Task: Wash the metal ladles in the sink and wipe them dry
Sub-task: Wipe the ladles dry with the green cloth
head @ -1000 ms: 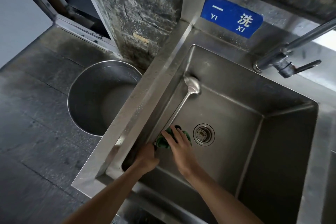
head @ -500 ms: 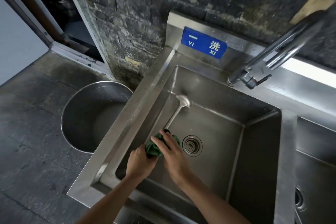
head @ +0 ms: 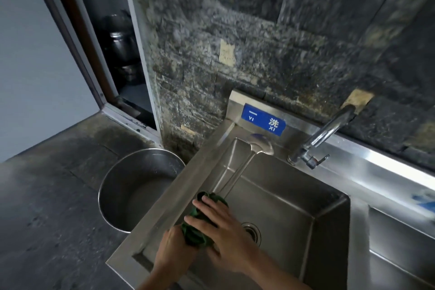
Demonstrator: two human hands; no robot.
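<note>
Ladle [head: 237, 172] lies slanted in the sink [head: 294, 198], bowl up at the far rim near the blue sign [head: 263, 119], handle running down to both hands. I see the left hand [head: 173, 251] curled round the handle's near end, the right hand [head: 221, 226] clamped over a green cloth [head: 196, 234] wrapped on it. Faucet [head: 322, 139] stands right; metal pot [head: 138, 186] sits left on the floor.

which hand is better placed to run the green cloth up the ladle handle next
Probably the right hand. It lies over the green cloth on the side toward the ladle, whose handle runs from the cloth toward the sink's far corner. The left hand sits at the handle's near end, apparently steadying it.
</note>
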